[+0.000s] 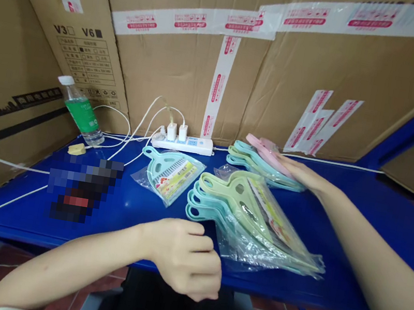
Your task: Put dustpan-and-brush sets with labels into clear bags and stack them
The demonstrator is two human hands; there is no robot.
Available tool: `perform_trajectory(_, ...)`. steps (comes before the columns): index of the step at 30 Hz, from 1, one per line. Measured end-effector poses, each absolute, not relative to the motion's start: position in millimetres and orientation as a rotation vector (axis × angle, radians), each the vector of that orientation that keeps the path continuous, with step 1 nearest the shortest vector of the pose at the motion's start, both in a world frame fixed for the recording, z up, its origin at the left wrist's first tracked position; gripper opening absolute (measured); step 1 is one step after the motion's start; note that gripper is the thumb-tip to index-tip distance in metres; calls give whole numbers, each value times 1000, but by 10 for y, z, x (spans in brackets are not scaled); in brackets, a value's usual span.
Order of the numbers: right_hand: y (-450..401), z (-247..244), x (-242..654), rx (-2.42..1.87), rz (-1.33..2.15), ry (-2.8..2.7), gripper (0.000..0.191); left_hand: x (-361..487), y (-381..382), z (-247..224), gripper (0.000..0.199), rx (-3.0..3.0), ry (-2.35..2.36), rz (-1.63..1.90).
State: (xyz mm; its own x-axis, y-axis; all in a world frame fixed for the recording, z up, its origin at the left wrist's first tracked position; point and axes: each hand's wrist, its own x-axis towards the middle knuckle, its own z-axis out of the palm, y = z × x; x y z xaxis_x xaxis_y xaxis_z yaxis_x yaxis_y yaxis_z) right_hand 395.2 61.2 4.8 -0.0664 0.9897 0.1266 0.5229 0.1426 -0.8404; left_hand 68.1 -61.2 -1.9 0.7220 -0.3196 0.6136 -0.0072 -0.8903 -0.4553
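Several small dustpan-and-brush sets in clear plastic bags lie on the blue table. The near pile (245, 208) has a light green set on top and light blue ones beneath. Behind it, a pink dustpan set (270, 154) tops a second pile of blue and green ones. My right hand (302, 172) rests on the pink set's right side, fingers stretched out, thumb hidden. My left hand (188, 257) is curled closed by the table's front edge, left of the near pile; nothing shows in it. A single light blue dustpan set (172, 173) lies apart to the left.
A white power strip (183, 143) with plugged-in chargers stands along the cardboard at the back. White cables run left past a bottle with a green label (82, 111). A blurred dark object (83, 190) lies at left. Large cardboard boxes (173, 71) wall the back.
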Motion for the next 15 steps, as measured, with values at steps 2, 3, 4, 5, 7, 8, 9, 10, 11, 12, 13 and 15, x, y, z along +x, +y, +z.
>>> perform_trajectory(2,576,39,3856,-1403,777,-1751,58,682,-612,-31,30,-2499,244,-1007)
perform_trajectory(3,564,36,3810,-1376,762,-1781,58,682,-611,-36,29,-2500,239,-1006)
perform_trajectory(4,553,33,3767,-1359,752,-1804,59,683,-611,-40,29,-2501,234,-1002)
perform_trajectory(5,544,32,3726,-1346,747,-1826,59,684,-610,-43,29,-2502,230,-997)
perform_trajectory(7,530,33,3657,-1336,740,-1861,60,687,-607,-45,30,-2503,227,-991)
perform_trajectory(8,526,34,3628,-1339,736,-1874,61,688,-606,-44,30,-2502,228,-987)
perform_trajectory(9,524,35,3603,-1345,732,-1885,62,689,-605,-43,31,-2501,228,-985)
perform_trajectory(10,525,36,3582,-1357,728,-1893,63,690,-603,-42,32,-2501,226,-982)
perform_trajectory(11,530,35,3563,-1371,724,-1899,64,691,-602,-41,33,-2502,225,-978)
perform_trajectory(12,541,33,3547,-1388,720,-1905,64,693,-601,-40,34,-2503,222,-975)
perform_trajectory(13,559,27,3532,-1405,715,-1910,64,695,-599,-39,34,-2504,218,-971)
perform_trajectory(15,614,6,3505,-1446,707,-1919,63,700,-598,-38,35,-2507,211,-966)
